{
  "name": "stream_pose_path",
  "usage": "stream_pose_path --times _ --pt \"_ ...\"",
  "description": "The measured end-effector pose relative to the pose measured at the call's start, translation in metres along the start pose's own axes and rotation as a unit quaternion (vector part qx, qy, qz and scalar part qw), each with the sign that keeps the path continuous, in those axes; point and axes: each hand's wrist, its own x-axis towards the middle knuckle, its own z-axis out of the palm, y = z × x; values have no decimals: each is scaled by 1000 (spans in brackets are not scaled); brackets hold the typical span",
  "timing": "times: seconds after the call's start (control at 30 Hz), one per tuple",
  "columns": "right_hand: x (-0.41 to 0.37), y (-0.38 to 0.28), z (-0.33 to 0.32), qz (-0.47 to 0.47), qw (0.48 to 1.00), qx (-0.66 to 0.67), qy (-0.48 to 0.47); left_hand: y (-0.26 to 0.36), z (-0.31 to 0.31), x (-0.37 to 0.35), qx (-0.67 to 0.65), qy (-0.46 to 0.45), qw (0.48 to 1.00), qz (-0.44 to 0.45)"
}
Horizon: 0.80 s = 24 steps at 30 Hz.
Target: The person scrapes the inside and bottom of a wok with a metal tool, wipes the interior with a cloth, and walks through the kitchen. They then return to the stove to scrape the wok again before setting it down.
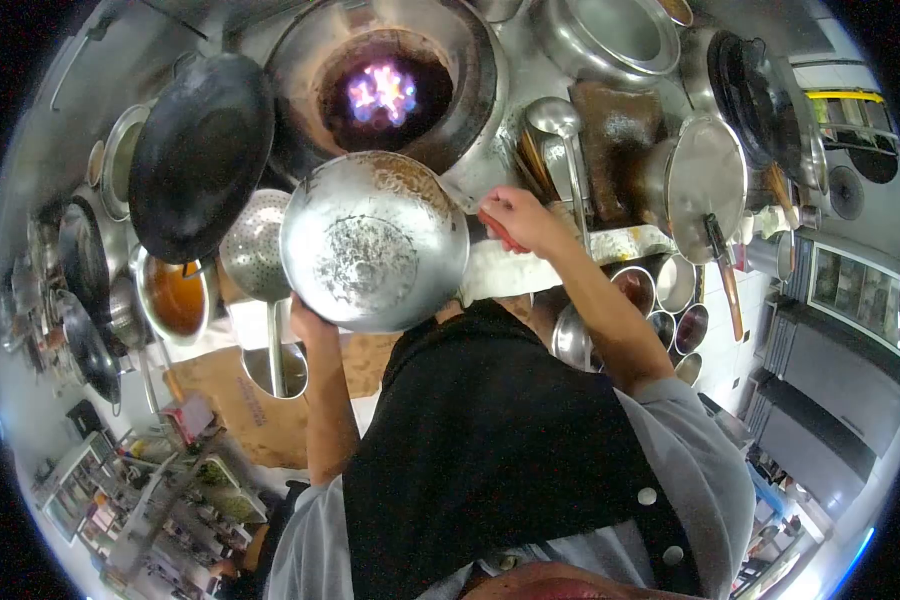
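Note:
A round silver metal pan (370,255) with dark scorch marks is held up in front of my body, just below the lit burner (380,95). My left hand (312,322) is closed on its lower left rim, with the fingers partly hidden behind the metal. At the right, my right hand (515,218) is wrapped round a red grip beside the pan's upper right edge. A perforated strainer (257,243) hangs next to the pan on the left, its handle reaching down over a metal pot (295,372).
A dark wok (202,158) stands at the upper left, above a pot of orange liquid (173,298). Right of the burner lie a ladle (554,118) and a brown block (620,140). A lidded pot (707,175) and several containers (675,283) are farther right.

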Motion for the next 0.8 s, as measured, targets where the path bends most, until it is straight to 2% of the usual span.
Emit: stream_pose_path --times 0.17,0.27,0.37,0.47,0.57,0.67,0.8 --pt "25 -13 19 -25 1000 1 2 6 16 -20 22 0 1000 -2" --pt "8 3 3 -17 999 -38 18 7 20 -21 27 6 1000 -3" --pt "2 -9 19 -21 999 -13 35 7 16 -20 29 0 1000 -5" --pt "23 -7 19 -81 997 -8 -3 6 16 -20 26 -4 1000 -5" --pt "16 6 1 -48 997 -50 17 12 19 -22 31 4 999 -10" --pt "22 -2 17 -96 992 -74 43 10 18 -19 34 6 999 2" --pt "32 22 15 -115 991 -36 58 6 15 -15 34 28 999 -1"
